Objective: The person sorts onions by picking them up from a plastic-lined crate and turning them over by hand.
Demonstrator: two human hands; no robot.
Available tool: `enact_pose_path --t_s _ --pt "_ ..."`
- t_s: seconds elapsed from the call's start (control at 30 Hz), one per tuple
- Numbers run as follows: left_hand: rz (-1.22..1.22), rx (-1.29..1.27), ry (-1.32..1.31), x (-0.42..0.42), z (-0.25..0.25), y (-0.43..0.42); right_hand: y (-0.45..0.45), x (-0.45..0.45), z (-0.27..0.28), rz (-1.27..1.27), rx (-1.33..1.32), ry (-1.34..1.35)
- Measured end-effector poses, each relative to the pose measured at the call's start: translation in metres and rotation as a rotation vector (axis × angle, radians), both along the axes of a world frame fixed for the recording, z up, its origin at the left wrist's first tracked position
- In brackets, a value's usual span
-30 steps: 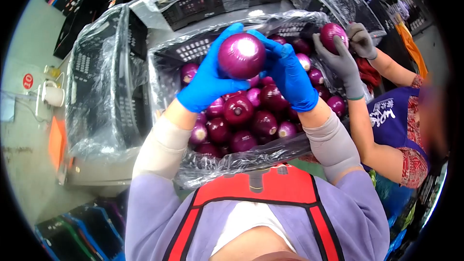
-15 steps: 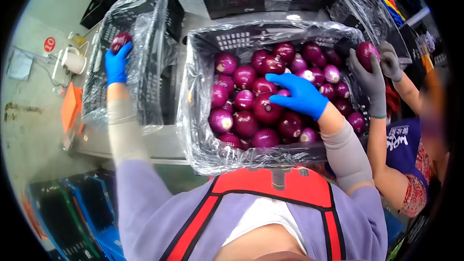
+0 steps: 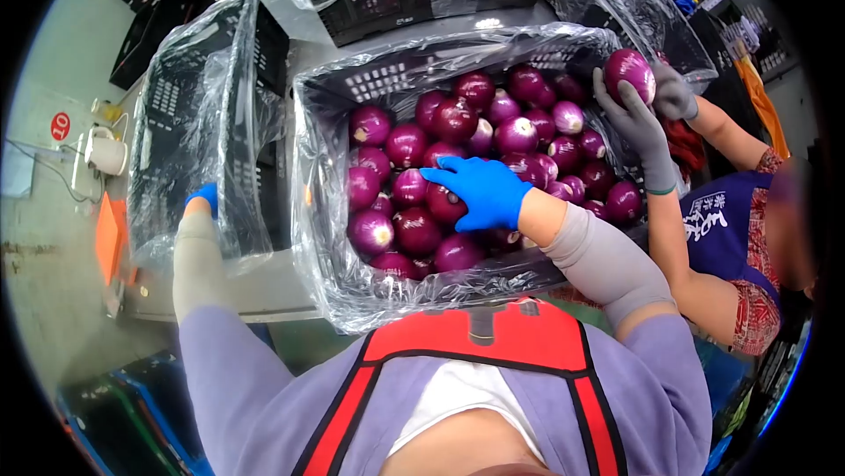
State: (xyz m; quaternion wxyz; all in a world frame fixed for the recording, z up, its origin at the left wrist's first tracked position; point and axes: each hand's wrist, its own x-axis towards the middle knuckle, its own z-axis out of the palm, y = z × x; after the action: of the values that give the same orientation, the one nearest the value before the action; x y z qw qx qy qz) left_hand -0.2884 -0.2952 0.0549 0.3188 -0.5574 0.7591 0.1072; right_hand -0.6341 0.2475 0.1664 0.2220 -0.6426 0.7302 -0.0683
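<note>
My left hand point(image 3: 202, 198), in a blue glove, reaches low into the plastic-lined black crate point(image 3: 167, 93) on the left. Its fingers are mostly hidden by the clear liner and the arm, and I see no onion there. In the middle, my blue-gloved right hand point(image 3: 493, 195) bends its fingers around a dark red onion point(image 3: 444, 205) among the peeled, shiny red onions point(image 3: 407, 145). These fill much of a larger black crate lined with clear plastic point(image 3: 327, 287).
A co-worker's grey-gloved hands point(image 3: 647, 128) hold a red onion point(image 3: 629, 76) over the right edge of the large crate. Another onion crate point(image 3: 431, 5) stands behind. At left are a white cup-like appliance point(image 3: 106, 154) and an orange panel point(image 3: 111, 236).
My left hand has lowered into the left crate, and the onion it held is out of sight. My right hand has closed on an onion. The whole view has shifted a little.
</note>
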Motion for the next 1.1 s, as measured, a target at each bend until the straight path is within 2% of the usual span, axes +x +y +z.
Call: enact_pose_path --t_s 0.23,0.33,0.37,0.4,0.43,0.5,0.53,0.57,0.63,0.7,0.77,0.8,0.87,0.9,0.93,1.0,1.07,1.1 --pt "0.085 0.179 0.034 -0.002 -0.019 -0.024 -0.006 -0.002 0.002 -0.026 0.068 -0.049" --pt "-0.022 0.197 0.208 0.004 -0.018 -0.034 -0.006 -0.010 -0.002 -0.017 0.014 -0.087" --pt "-0.091 0.157 0.347 0.007 -0.015 -0.037 -0.005 -0.016 -0.006 -0.023 -0.062 -0.158" --pt "0.160 0.094 0.824 -0.017 0.024 -0.009 -0.003 -0.027 -0.007 -0.032 -0.137 -0.220" --pt "0.047 -0.211 0.940 -0.034 0.055 0.012 -0.004 -0.034 -0.003 -0.060 -0.147 -0.315" --pt "-0.105 -0.323 1.338 -0.051 0.075 -0.004 -0.002 -0.042 0.012 -0.155 -0.265 -0.579" --pt "-0.161 -0.344 1.420 -0.080 0.130 0.050 -0.003 -0.045 0.016 -0.204 -0.338 -0.748" --pt "-0.233 -0.300 1.590 -0.102 0.163 0.083 -0.003 -0.043 0.027 -0.292 -0.357 -0.885" --pt "-0.295 -0.081 1.657 -0.139 0.232 0.173 -0.003 -0.043 0.042 -0.366 -0.424 -1.098" --pt "-0.465 0.135 1.706 -0.167 0.269 0.246 0.001 -0.046 0.045 -0.404 -0.472 -1.267" --pt "-0.598 0.242 1.747 -0.192 0.277 0.298 0.004 -0.048 0.050 -0.412 -0.533 -1.277" --pt "-0.580 0.431 1.763 -0.208 0.272 0.316 0.006 -0.049 0.052 -0.415 -0.581 -1.292" --pt "-0.649 0.444 1.709 -0.235 0.255 0.357 0.010 -0.050 0.054 -0.404 -0.616 -1.270" --pt "-0.694 0.517 1.715 -0.250 0.237 0.366 0.011 -0.051 0.055 -0.410 -0.638 -1.348" --pt "-0.494 0.838 1.783 -0.259 0.231 0.387 0.012 -0.051 0.056 -0.416 -0.662 -1.427" --pt "-0.676 0.482 1.770 -0.274 0.198 0.386 0.012 -0.053 0.056 -0.414 -0.674 -1.477" --pt "-0.647 0.532 1.762 -0.276 0.183 0.388 0.013 -0.052 0.060 -0.329 -0.678 -1.716" --pt "-0.611 0.572 1.751 -0.275 0.178 0.389 0.012 -0.052 0.058 -0.327 -0.701 -1.717"
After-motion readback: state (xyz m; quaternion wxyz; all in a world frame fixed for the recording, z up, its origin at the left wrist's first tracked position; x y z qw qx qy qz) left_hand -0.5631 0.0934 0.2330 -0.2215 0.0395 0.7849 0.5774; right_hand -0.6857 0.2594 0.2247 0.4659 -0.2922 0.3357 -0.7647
